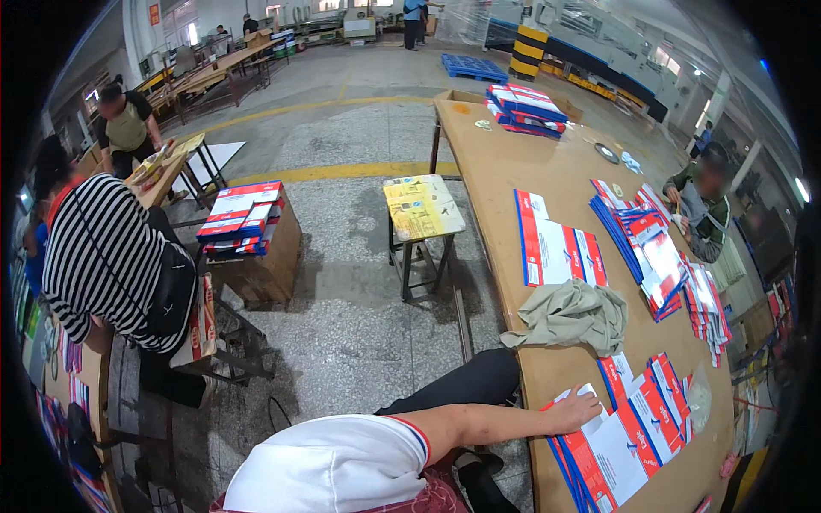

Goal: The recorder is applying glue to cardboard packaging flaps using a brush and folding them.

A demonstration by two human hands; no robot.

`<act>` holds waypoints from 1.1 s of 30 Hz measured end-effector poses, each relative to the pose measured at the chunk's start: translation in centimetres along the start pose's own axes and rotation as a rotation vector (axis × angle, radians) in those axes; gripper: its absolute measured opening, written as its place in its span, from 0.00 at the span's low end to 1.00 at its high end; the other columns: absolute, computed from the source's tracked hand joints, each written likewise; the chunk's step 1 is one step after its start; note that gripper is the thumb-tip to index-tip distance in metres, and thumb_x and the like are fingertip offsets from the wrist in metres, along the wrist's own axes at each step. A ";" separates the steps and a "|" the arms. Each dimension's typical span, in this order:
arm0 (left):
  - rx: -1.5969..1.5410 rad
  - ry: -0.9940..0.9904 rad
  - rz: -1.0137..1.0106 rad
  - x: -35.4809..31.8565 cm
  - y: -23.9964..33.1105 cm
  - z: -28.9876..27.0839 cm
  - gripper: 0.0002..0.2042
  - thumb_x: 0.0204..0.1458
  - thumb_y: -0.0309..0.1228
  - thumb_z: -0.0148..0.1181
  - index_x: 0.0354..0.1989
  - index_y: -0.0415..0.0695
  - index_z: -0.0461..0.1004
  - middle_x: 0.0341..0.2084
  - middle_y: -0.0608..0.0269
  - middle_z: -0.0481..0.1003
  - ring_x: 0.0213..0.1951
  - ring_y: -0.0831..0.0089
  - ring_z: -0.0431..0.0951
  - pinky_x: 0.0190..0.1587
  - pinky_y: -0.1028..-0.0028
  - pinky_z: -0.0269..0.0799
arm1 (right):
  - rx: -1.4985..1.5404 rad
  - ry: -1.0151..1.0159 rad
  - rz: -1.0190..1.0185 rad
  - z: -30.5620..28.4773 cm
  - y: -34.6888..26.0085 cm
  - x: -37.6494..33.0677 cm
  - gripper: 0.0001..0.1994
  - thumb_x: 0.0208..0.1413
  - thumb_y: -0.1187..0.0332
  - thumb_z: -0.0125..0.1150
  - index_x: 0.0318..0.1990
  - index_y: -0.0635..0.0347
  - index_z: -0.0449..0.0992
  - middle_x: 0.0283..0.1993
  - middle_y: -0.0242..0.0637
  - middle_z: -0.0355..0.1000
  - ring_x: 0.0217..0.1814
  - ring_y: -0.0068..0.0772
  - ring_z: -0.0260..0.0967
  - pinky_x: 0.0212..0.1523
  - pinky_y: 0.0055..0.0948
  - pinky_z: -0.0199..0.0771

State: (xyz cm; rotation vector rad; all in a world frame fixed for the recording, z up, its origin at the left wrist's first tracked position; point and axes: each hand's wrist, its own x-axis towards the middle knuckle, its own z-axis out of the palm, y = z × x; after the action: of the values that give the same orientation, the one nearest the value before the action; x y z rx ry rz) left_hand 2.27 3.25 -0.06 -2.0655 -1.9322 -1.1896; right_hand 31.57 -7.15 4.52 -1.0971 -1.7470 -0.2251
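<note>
My left hand (pixel 575 412) rests on a stack of flat cardboard sleeves (pixel 603 457), printed red, white and blue, near the close edge of the table. Its fingers are stretched out over the top sheet. Just beyond the fingers, more flat sleeves (pixel 663 402) overlap the stack at an angle. A crumpled grey-green cloth (pixel 571 316) lies on the table past my hand. My right hand is not in view.
The brown table (pixel 505 214) carries more sleeve piles (pixel 560 248) and a tape roll (pixel 606 153); a person (pixel 705 205) sits across it. A yellow-topped stool (pixel 423 205) stands left of it. Further left, a carton (pixel 256 265) bears sleeves near a person in stripes (pixel 111 256).
</note>
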 end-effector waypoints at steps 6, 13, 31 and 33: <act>-0.011 0.042 0.006 -0.1 -0.5 0.1 0.10 0.40 0.23 0.49 0.35 0.44 0.66 0.31 0.62 0.65 0.43 0.66 0.67 0.52 0.55 0.54 | -0.022 0.021 0.044 -0.1 9.2 -6.0 0.22 0.57 0.53 0.48 0.47 0.66 0.67 0.33 0.47 0.70 0.29 0.39 0.66 0.26 0.34 0.65; -0.013 -0.046 -0.023 -0.5 -0.7 0.9 0.12 0.39 0.25 0.50 0.36 0.44 0.67 0.32 0.61 0.67 0.44 0.65 0.67 0.53 0.51 0.53 | -0.129 -0.157 0.500 -4.0 -9.3 3.7 0.12 0.56 0.66 0.52 0.42 0.66 0.72 0.40 0.45 0.70 0.43 0.38 0.65 0.47 0.32 0.64; 0.063 -0.164 -0.016 0.7 -1.6 1.2 0.19 0.39 0.20 0.51 0.43 0.45 0.67 0.41 0.57 0.68 0.49 0.61 0.66 0.53 0.52 0.53 | -0.099 0.339 0.882 -10.6 10.3 0.8 0.14 0.55 0.62 0.52 0.29 0.66 0.70 0.18 0.31 0.66 0.19 0.20 0.63 0.21 0.24 0.63; 0.062 -0.199 -0.054 0.7 -1.4 0.9 0.19 0.39 0.19 0.50 0.44 0.45 0.67 0.41 0.57 0.68 0.49 0.61 0.65 0.54 0.53 0.52 | -0.338 0.179 0.926 -10.8 11.8 1.1 0.16 0.54 0.59 0.52 0.28 0.67 0.72 0.15 0.38 0.67 0.17 0.30 0.67 0.21 0.30 0.64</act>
State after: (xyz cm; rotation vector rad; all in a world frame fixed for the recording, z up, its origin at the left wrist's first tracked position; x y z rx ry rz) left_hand 1.36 4.54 -0.92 -2.1868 -2.0918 -0.9516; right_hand 47.46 -6.24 6.59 -1.9445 -0.9162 -0.0315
